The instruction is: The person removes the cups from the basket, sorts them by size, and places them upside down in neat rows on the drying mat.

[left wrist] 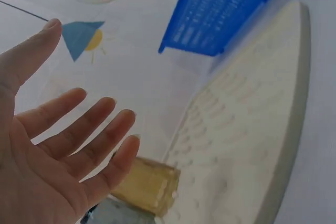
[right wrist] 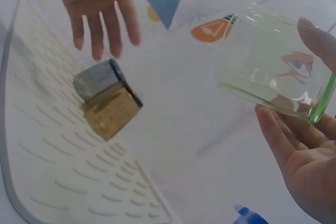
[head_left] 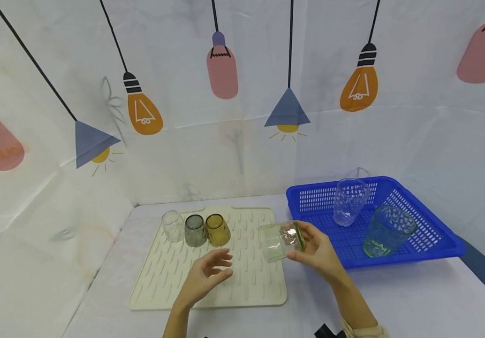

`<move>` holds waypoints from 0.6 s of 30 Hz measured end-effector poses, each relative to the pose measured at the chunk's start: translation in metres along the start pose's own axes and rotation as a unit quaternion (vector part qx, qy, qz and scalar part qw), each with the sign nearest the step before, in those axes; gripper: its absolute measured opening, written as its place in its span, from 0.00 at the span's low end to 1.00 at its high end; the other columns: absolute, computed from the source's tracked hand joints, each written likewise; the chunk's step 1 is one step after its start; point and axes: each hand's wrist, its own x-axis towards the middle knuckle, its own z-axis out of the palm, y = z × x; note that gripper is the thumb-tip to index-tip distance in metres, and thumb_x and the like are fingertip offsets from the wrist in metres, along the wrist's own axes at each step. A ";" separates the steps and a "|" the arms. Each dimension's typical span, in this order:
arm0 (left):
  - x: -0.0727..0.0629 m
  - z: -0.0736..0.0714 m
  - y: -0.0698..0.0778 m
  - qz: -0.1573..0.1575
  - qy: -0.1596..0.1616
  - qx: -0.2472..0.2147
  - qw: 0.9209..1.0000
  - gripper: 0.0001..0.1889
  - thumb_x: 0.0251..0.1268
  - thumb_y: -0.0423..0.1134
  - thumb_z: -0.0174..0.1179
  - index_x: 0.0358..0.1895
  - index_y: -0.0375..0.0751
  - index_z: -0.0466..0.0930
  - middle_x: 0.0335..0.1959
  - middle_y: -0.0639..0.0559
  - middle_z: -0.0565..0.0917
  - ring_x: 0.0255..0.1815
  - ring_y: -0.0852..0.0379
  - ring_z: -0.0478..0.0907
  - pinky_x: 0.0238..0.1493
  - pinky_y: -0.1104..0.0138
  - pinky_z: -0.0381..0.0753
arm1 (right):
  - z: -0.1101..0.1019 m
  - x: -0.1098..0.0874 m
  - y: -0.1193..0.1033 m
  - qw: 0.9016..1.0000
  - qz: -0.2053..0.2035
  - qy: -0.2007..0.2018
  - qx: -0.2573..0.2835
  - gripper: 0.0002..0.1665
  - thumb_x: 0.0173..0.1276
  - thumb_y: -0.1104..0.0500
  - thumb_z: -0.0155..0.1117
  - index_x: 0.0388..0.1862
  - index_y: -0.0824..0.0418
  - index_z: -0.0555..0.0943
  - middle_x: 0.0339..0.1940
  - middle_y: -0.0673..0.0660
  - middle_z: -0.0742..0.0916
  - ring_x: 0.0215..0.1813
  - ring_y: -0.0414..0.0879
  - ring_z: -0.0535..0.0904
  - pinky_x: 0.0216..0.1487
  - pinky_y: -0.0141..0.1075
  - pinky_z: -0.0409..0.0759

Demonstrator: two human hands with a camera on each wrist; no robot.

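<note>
My right hand [head_left: 316, 251] grips a pale green glass [head_left: 277, 239] by its thick green base, thumb on one side and fingers on the other. The glass lies tilted on its side in the air, its mouth toward the left, over the right part of the cream drying mat [head_left: 251, 281]. My left hand [head_left: 203, 277] hovers above the mat's front, fingers relaxed and holding nothing. Behind it, a clear glass [head_left: 173, 226], a grey glass [head_left: 195, 230] and an amber glass [head_left: 217, 230] stand side by side in a row at the mat's back left.
On the right sits a blue plastic basket [head_left: 436, 251] with slotted walls. Inside it are a tall clear glass [head_left: 349, 202] and a blue-green glass [head_left: 388, 230], both leaning. A white cloth [head_left: 234, 159] with printed lamps hangs behind the white table [head_left: 99, 300].
</note>
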 end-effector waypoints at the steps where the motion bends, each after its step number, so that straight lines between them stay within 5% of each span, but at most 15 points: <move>1: -0.005 -0.005 -0.003 -0.003 0.013 0.021 1.000 0.21 0.60 0.31 0.62 0.57 0.31 0.73 0.48 0.36 0.80 0.47 0.43 0.80 0.45 0.63 0.83 | -0.001 0.001 0.000 1.000 0.000 0.000 0.003 0.37 0.53 0.76 0.66 0.59 0.84 0.58 0.52 0.61 0.79 0.54 0.43 0.79 0.54 0.32 0.79; 6: -0.029 -0.030 -0.014 0.002 0.102 0.120 0.988 0.17 0.56 0.30 0.65 0.50 0.34 0.79 0.42 0.40 0.85 0.40 0.53 0.83 0.37 0.66 0.84 | -0.006 0.004 0.000 1.000 0.011 0.006 0.004 0.38 0.54 0.75 0.66 0.61 0.82 0.59 0.52 0.58 0.79 0.54 0.43 0.78 0.54 0.31 0.79; 11: -0.050 -0.059 -0.029 0.015 0.188 0.236 0.953 0.13 0.51 0.27 0.67 0.43 0.31 0.82 0.36 0.42 0.86 0.35 0.62 0.83 0.31 0.69 0.83 | -0.011 0.007 0.001 1.000 0.019 0.011 -0.020 0.39 0.54 0.74 0.66 0.62 0.82 0.58 0.54 0.59 0.79 0.54 0.42 0.79 0.54 0.33 0.79; 14: -0.062 -0.079 -0.040 0.019 0.210 0.275 0.938 0.13 0.51 0.25 0.67 0.42 0.30 0.82 0.34 0.42 0.87 0.34 0.67 0.82 0.30 0.70 0.83 | -0.013 0.008 0.000 0.999 0.029 0.018 -0.034 0.40 0.54 0.74 0.66 0.63 0.81 0.59 0.53 0.58 0.80 0.54 0.42 0.79 0.55 0.33 0.79; 18: -0.073 -0.104 -0.054 0.020 0.222 0.294 0.930 0.12 0.50 0.24 0.66 0.41 0.30 0.83 0.35 0.42 0.86 0.35 0.70 0.80 0.30 0.71 0.83 | -0.015 0.009 -0.001 0.998 0.043 0.027 -0.043 0.40 0.54 0.74 0.67 0.63 0.80 0.59 0.53 0.61 0.79 0.54 0.41 0.79 0.54 0.32 0.79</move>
